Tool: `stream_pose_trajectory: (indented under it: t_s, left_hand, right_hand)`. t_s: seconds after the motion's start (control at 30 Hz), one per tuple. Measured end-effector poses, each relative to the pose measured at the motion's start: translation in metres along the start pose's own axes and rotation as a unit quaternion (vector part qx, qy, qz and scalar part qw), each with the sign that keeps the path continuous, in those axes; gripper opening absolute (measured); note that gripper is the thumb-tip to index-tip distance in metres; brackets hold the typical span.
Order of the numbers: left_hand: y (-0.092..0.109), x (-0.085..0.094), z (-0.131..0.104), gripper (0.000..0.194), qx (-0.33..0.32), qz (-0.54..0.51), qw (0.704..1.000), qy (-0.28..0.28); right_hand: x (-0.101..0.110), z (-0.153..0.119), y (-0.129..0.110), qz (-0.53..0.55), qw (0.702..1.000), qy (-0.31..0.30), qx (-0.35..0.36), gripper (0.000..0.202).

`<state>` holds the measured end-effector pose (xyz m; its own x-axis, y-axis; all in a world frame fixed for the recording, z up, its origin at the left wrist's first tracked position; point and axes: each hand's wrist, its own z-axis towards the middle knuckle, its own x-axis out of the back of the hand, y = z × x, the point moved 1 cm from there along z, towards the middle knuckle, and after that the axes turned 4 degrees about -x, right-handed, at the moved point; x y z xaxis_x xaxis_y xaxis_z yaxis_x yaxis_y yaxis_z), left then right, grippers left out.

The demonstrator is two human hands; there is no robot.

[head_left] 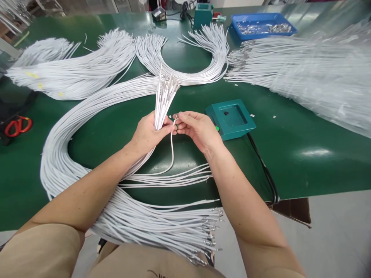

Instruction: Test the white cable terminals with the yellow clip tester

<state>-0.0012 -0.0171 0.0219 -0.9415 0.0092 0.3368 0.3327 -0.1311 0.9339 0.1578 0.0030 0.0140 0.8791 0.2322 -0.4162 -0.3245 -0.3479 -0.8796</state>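
surface (pixel 290 162): green, smooth, glossy, it reflects light | cables (pixel 66 127): white covering, smooth, plastic-looking | cable tips (pixel 208 231): shiny metal look | box with cord (pixel 232 119): teal, smooth, slight shine | tray (pixel 263 34): blue plastic look, glossy | small pieces in tray (pixel 279 28): silvery, metal-looking | shirt (pixel 145 262): beige cloth, matt

Our green table (pixel 290 166) carries bundles of white wires (pixel 55 154). On it we also see a blue tray (pixel 243 34), a teal box (pixel 232 117) and red-handled scissors (pixel 17 126).
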Motion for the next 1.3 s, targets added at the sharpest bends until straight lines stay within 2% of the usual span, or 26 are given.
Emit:
stream_pose_trajectory:
  t_s: [0.17,0.23,0.37,0.47,0.53,0.63,0.67,0.7,0.77,0.87,1.0,1.13,1.3]
  left_hand:
    - [0.0,-0.001,0.0,0.022,-0.003,-0.042,0.999,0.007]
    - [0.001,-0.001,-0.001,0.025,0.015,-0.073,0.997,-0.002]
    - [0.003,-0.001,0.0,0.044,0.087,-0.176,0.979,-0.056]
    - [0.002,0.001,0.002,0.043,0.135,-0.254,0.954,-0.089]
    - [0.0,0.003,0.005,0.038,0.168,-0.296,0.936,-0.091]
    - [-0.004,0.005,0.008,0.029,0.203,-0.321,0.922,-0.079]
    - [-0.006,0.006,0.009,0.028,0.206,-0.318,0.922,-0.076]
    - [-0.007,0.006,0.01,0.03,0.203,-0.309,0.926,-0.073]
    - [-0.009,0.005,0.011,0.038,0.184,-0.276,0.941,-0.068]
    - [-0.013,0.002,0.012,0.046,0.147,-0.209,0.965,-0.058]
    - [-0.017,-0.004,0.012,0.046,0.118,-0.131,0.982,-0.06]
    - [-0.02,-0.009,0.011,0.046,0.102,-0.07,0.99,-0.062]
    - [-0.023,-0.011,0.011,0.046,0.101,-0.024,0.993,-0.056]
  right_hand:
    - [-0.003,-0.002,-0.002,-0.062,0.996,0.048,0.05,0.02]
    - [-0.003,-0.001,-0.001,-0.11,0.988,0.07,0.077,0.017]
    - [-0.003,0.002,0.004,-0.256,0.95,0.1,0.149,0.013]
    - [-0.006,0.0,0.008,-0.395,0.885,0.141,0.203,0.016]
    - [-0.009,-0.002,0.009,-0.49,0.815,0.16,0.264,0.018]
    - [-0.012,-0.004,0.008,-0.625,0.685,0.126,0.353,0.024]
    - [-0.011,-0.005,0.007,-0.656,0.653,0.105,0.365,0.027]
    - [-0.009,-0.005,0.006,-0.675,0.634,0.089,0.367,0.028]
    - [-0.002,-0.006,0.0,-0.691,0.625,0.088,0.351,0.025]
    - [0.012,-0.006,-0.008,-0.714,0.614,0.125,0.311,0.021]
    - [0.025,-0.004,-0.011,-0.76,0.591,0.095,0.252,0.016]
    - [0.026,-0.004,-0.011,-0.762,0.589,0.098,0.251,0.023]
    - [0.025,-0.003,-0.011,-0.779,0.564,0.109,0.252,0.023]
